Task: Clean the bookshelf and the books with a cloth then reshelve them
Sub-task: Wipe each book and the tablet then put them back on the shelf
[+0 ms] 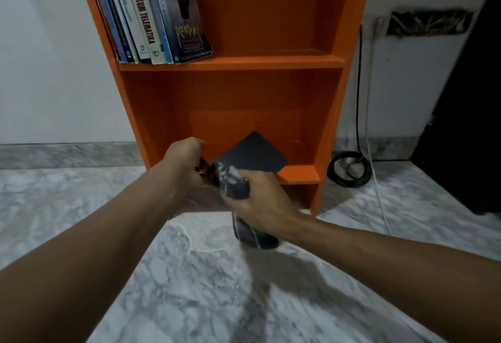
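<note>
Grip-wise: your left hand (187, 162) holds the dark book (253, 153) by its left corner, right hand (261, 203) bunches the cloth (234, 184) on it; book pokes far-right, toward the bookshelf (230, 63).

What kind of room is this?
Probably a room in a home. An orange bookshelf holds leaning books, the floor is grey marbled tile, and a coiled black cable lies by the wall. The left hand holds a dark book, the right hand a cloth.

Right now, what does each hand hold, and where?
Left hand grips the thin dark book by its left edge; right hand clutches the dark striped cloth mid-length.
</note>
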Demonstrator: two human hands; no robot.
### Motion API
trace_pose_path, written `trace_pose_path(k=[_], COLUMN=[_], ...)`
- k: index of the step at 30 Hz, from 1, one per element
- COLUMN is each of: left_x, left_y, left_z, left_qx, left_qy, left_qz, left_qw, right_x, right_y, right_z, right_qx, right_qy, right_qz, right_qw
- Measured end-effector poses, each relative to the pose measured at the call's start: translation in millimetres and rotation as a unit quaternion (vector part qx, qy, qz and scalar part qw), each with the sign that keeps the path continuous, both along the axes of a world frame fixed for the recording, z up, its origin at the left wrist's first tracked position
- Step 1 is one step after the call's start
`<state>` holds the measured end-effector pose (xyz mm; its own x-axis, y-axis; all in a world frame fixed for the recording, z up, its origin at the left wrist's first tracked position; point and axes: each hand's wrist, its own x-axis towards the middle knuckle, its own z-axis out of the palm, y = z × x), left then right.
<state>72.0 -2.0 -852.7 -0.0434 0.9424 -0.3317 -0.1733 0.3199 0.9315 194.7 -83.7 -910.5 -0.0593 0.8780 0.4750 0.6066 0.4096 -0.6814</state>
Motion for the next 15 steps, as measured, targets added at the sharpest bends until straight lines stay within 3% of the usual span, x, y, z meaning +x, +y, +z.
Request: trace_pose_path(k=[2,4,7,9,11,13,15], left_x=[7,6,-9,-20,-27,-30,-31], left_y=[-6,-6,2,7,8,12,18], left_z=[2,1,-7,-16,-22,-22,-13], left_qx=[0.032,0.085,0.223,0.257,0.282,0.302,0.303], left_qy=[0.045,0.151,0.277,0.284,0.306,0.339,0.390], left_qz=[-0.031,-0.043,-0.093,-0.135,-0.157,-0.157,-0.170], left_qw=[0.998,0.984,0.930,0.914,0.896,0.877,0.853], right_x=[4,11,28,43,55,65,75], right_y=[0,1,8,11,12,14,20], right_z=[5,16,30,29,22,17,23], right_qx=[-0.006,-0.043,-0.129,-0.187,-0.229,-0.212,-0.122], right_qy=[0.070,0.197,0.416,0.468,0.457,0.361,0.221], right_qz=[-0.050,-0.085,-0.129,-0.122,-0.102,-0.132,-0.199], right_qw=[0.996,0.976,0.891,0.855,0.853,0.899,0.947])
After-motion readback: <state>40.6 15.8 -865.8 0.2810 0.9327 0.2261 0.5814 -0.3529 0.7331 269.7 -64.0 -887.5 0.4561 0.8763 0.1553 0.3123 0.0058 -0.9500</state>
